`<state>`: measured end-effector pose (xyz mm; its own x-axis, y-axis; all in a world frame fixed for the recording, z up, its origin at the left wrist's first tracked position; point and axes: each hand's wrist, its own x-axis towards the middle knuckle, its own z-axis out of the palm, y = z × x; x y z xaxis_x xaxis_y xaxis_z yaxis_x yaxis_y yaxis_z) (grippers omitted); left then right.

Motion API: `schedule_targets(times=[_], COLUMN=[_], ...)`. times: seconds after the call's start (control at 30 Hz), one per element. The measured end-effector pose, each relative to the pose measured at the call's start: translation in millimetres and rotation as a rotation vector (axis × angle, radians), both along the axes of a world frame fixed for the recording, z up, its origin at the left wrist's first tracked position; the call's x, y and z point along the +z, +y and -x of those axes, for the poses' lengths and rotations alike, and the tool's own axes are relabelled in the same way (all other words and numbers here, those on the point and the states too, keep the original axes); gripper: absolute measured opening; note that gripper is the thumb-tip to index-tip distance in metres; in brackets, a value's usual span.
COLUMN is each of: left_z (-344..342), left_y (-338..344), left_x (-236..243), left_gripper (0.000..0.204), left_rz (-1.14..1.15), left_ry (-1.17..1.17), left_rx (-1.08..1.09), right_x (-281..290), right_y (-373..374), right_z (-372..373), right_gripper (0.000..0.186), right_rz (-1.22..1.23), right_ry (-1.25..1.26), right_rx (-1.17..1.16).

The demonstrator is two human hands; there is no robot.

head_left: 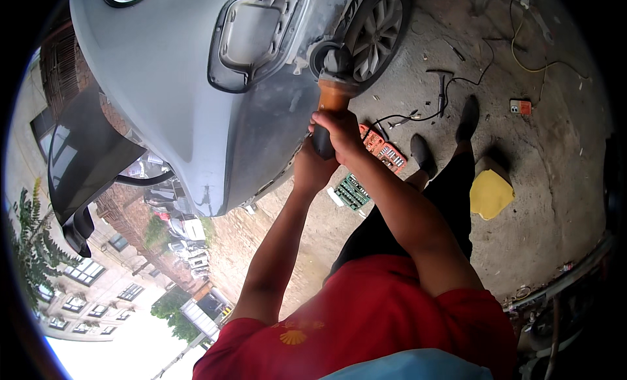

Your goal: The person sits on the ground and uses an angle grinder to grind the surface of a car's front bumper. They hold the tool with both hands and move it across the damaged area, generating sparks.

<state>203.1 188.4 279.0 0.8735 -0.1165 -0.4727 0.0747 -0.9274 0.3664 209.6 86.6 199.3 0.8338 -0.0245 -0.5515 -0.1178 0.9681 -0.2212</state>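
Both my hands are closed around an angle grinder (336, 96) with an orange body and a dark rear handle. My right hand (341, 133) wraps the grip just behind the orange part. Below it, my left hand (313, 165) clasps the rear end. The grinder's dark head and round disc guard lie against the edge of a grey car's bodywork (261, 128), beside the wheel (380, 37). Whether the disc touches the metal or spins, I cannot tell. Above and left of the tool is a black-rimmed recess (253, 37) in the body panel.
Open socket sets in an orange case (390, 159) and a green case (353, 192) lie near my feet. A hammer (441, 92), black cable (483, 73), yellow hose (552, 65) and phone-like object (520, 107) are on the ground. A yellow-topped stool (491, 194) stands right; a dark panel (91, 151) juts out left.
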Motion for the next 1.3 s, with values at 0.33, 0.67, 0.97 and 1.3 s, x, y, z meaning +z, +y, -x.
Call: schedule_targets(times=[0.33, 0.67, 0.97, 1.3], left_z=[-3, -5, 3, 14], left_y=[-13, -16, -20, -24], left_x=[-6, 9, -1, -1], left_gripper=[0.071, 0.072, 0.066, 0.071], left_rz=[-0.019, -0.016, -0.015, -0.023], left_ry=[0.010, 0.076, 0.069, 0.085], left_rx=[-0.009, -0.042, 0.030, 0.068], right_x=[-4, -4, -10, -12], right_y=[-17, -11, -15, -12], right_z=[-8, -3, 2, 9], right_gripper=[0.015, 0.019, 0.023, 0.019], right_rz=[0.089, 0.033, 0.028, -0.013], right_ry=[0.046, 0.028, 0.026, 0.012], right_rx=[0.006, 0.003, 0.026, -0.006])
